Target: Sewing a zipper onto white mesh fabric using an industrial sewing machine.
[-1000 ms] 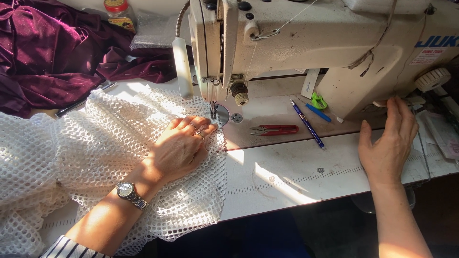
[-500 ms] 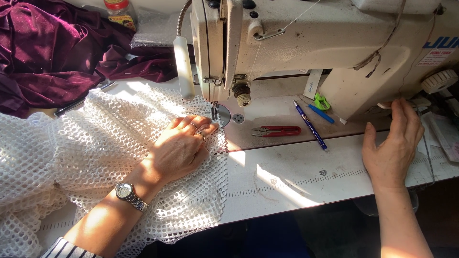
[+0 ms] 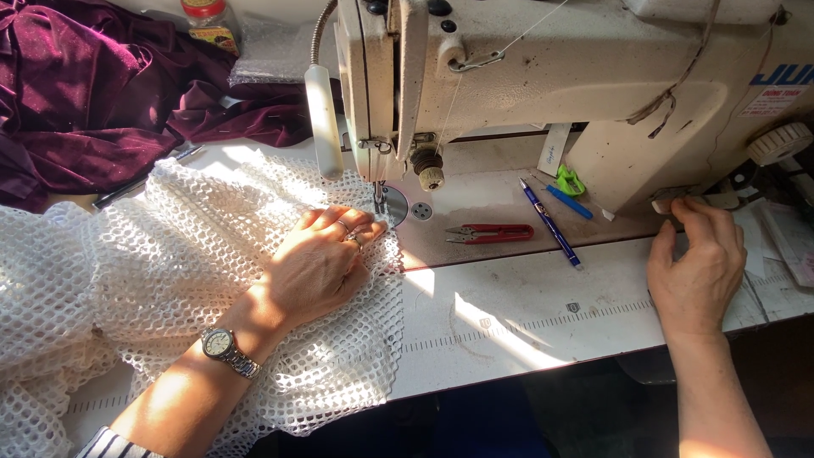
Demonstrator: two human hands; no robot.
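My left hand (image 3: 318, 263), with a wristwatch and rings, lies flat on a cream open-mesh fabric (image 3: 195, 288), fingertips close to the needle and presser foot (image 3: 378, 202) of a cream sewing machine (image 3: 543, 93). My right hand (image 3: 697, 263) is at the right end of the machine's base, fingertips curled onto a small lever or knob (image 3: 664, 203) there. Neither hand grips a loose object.
Red thread snips (image 3: 492, 232), a blue pen (image 3: 549, 222), a shorter blue pen and a green clip (image 3: 570, 181) lie on the machine bed. Dark purple velvet (image 3: 93, 102) is heaped at the back left beside a jar (image 3: 206, 24). The table's front edge runs below my hands.
My right hand has moved from hovering open over the table's right side up to the machine's right end, fingers curling onto the lever. The left hand stays on the mesh.
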